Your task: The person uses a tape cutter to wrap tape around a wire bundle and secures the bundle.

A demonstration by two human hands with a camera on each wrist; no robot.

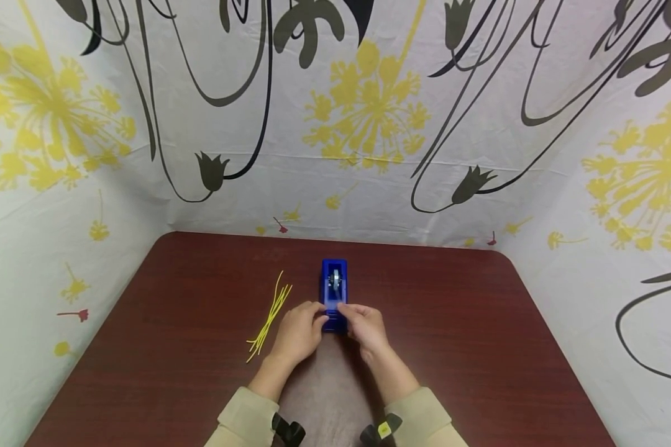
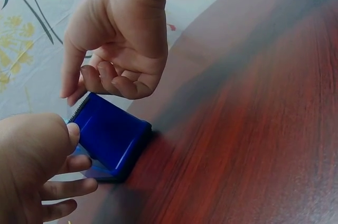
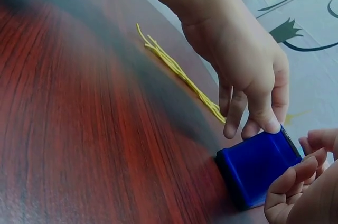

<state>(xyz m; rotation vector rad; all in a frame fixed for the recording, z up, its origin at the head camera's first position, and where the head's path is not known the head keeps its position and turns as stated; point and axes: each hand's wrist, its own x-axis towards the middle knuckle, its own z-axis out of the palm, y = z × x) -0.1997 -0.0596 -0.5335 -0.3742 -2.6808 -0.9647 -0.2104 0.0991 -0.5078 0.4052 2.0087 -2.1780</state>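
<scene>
Tape dispenser (image 1: 332,298) at centre, no cut strip visible
Left hand (image 1: 300,332) grips it; right hand (image 1: 369,329) curls at its cutter (image 3: 290,142), hold unclear; yellow wires (image 1: 271,316), lower centre-left, untouched.

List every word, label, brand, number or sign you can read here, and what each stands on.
None can be read.
Blue tape dispenser: no lettering seen on the sides in view.
Patterned cloth: printed flowers and stems only, no words.
Yellow square on the black device at the right wrist: any mark on it is too small to read.
</scene>
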